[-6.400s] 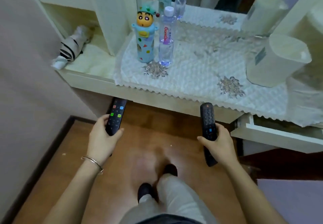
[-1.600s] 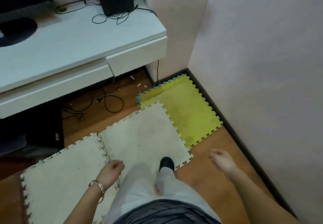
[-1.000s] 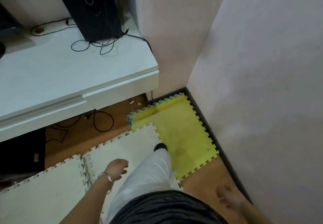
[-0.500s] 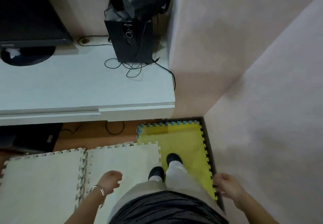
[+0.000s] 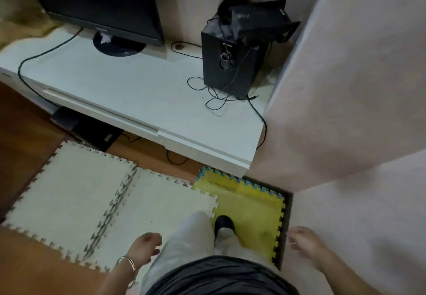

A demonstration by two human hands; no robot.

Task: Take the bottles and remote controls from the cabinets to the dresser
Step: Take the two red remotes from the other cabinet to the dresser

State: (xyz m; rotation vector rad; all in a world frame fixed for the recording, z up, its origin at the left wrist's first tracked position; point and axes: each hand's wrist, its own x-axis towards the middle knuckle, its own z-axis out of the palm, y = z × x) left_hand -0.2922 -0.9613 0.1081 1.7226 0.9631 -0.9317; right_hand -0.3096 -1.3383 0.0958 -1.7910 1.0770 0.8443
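No bottle or remote control shows in the head view. My left hand (image 5: 144,247), with a metal bangle on the wrist, hangs at my side over the cream foam mats, fingers loosely curled and holding nothing. My right hand (image 5: 305,243) hangs low near the pink wall, fingers apart and empty. A long white cabinet (image 5: 129,101) stands ahead of me against the wall.
On the cabinet stand a black monitor (image 5: 96,2) and a black speaker (image 5: 228,64) with loose cables. Cream foam mats (image 5: 92,202) and a yellow mat (image 5: 251,211) cover the wooden floor. A pink wall (image 5: 345,110) closes the right side. A dark box (image 5: 92,131) lies under the cabinet.
Both remotes that I held earlier are gone from my hands. The view has swung left and up, bringing the monitor and more of the cabinet top into sight. My hands stay low.
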